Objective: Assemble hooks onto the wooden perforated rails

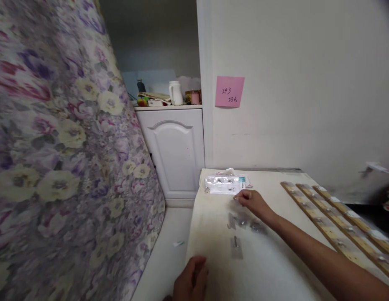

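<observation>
While the right grip (251,202) looks pinched, its hold unclear, a clear package (221,186) lies just beyond.

Floral curtain (72,146), pink note (229,92)
Purple, pale-yellow and red blooms pattern the curtain; the note's writing is dark. Bench (276,267) cream, packets (237,250) greyish, jug (175,93) white, slats (312,214) brown-edged.

Tray (213,182) glossy clear plastic; note (229,92) matt paper.

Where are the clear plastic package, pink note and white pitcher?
Clear plastic package (223,186): head view, middle of its surface.
Pink note (230,93): head view, centre of the paper.
White pitcher (176,94): head view, its body.
</observation>
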`<state>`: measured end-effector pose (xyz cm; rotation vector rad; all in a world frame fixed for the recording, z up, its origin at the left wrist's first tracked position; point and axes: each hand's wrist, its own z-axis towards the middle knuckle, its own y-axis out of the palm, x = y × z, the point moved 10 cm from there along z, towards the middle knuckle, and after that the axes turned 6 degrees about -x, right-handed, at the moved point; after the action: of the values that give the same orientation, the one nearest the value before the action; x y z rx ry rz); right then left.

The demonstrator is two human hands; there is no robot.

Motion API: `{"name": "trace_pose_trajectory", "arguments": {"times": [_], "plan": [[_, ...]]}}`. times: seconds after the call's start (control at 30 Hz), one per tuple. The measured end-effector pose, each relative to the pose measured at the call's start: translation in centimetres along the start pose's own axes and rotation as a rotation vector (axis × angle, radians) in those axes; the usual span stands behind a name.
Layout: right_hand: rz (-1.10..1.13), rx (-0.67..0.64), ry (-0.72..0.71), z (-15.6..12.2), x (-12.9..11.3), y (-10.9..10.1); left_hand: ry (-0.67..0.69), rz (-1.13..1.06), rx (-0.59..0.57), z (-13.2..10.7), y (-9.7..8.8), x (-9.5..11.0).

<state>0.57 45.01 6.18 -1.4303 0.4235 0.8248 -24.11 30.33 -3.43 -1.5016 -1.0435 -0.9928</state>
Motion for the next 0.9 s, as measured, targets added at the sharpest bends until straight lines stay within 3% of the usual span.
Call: {"name": "trace_pose_trajectory", "arguments": {"times": [0.07,0.17,0.23,0.37,0.47,0.6,0.77,0.9], "plan": [[0.131,-0.042,0.027,-2.6,-1.3,0.8,0.043,-0.025,0.05,-0.8,-0.3,1.8],[0.632,-0.167,0.111,-6.5,-2.8,3.8,0.142,-0.011,0.093,-2.4,0.0,4.6],[0.738,-0.198,0.122,-8.8,-4.0,5.4,0.177,0.001,0.069,-3.6,0.7,5.6],[0.5,-0.149,-0.021,-12.9,-6.9,6.6,0.122,-0.078,-0.043,-5.4,2.5,4.7],[0.269,-0.067,-0.23,-15.5,-10.0,6.7,0.058,-0.311,-0.117,-6.5,3.6,3.8],[0.116,-0.049,-0.426,-17.8,-13.0,7.7,0.015,-0.567,-0.135,-7.4,3.9,4.1],[-0.049,0.006,-0.451,-18.8,-13.6,8.1,-0.064,-0.629,-0.174,-7.7,4.3,3.5],[-0.032,-0.01,-0.452,-19.5,-13.6,8.3,-0.067,-0.558,-0.185,-7.5,4.6,2.6]]}}
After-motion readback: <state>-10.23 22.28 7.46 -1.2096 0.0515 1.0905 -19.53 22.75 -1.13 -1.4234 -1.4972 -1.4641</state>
